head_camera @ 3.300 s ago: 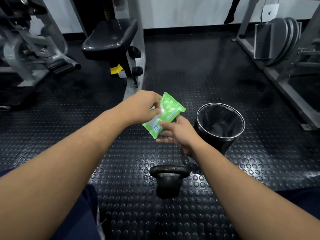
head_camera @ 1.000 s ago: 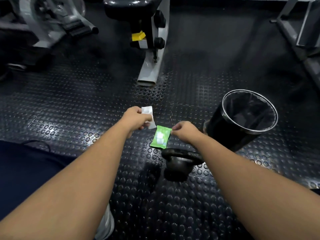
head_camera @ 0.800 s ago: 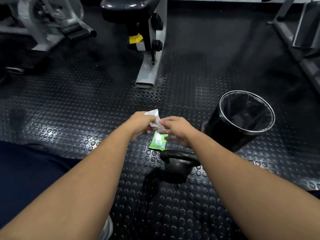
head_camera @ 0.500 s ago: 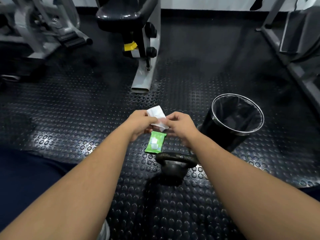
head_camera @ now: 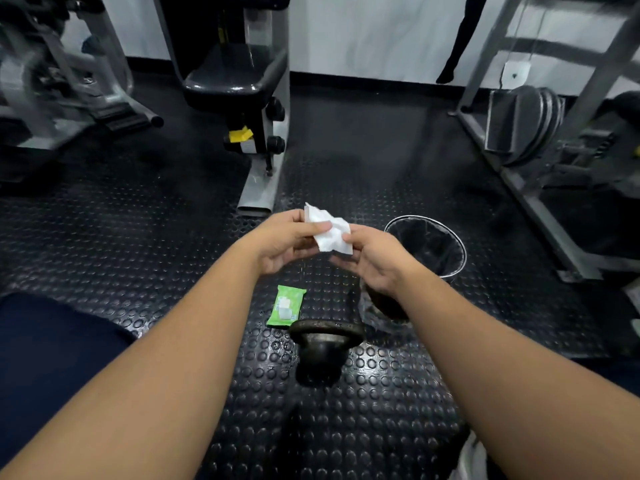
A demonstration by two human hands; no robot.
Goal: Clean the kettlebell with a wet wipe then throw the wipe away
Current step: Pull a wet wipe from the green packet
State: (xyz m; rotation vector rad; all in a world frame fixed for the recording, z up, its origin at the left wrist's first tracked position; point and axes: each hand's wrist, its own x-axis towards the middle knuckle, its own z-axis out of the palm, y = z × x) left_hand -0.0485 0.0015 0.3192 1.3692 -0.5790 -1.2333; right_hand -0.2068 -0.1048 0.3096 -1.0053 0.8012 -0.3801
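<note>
Left hand (head_camera: 287, 237) and right hand (head_camera: 374, 261) each pinch the wet wipe (head_camera: 329, 232), apparently unfolding it. Next it must reach the kettlebell (head_camera: 322, 348) below.

Wipe (head_camera: 330, 233): white, crumpled, partly unfolded, held in the air, pinched on one side by the left hand (head_camera: 287, 240) and on the other by the right hand (head_camera: 372, 259). Kettlebell (head_camera: 323, 351): dark worn metal, upright on the studded floor (head_camera: 138, 237), handle uppermost. Pack (head_camera: 286, 306): green, lying flat just beside the kettlebell's handle. Bin (head_camera: 459, 244): black, lined, open-topped, standing to the right of the kettlebell.
</note>
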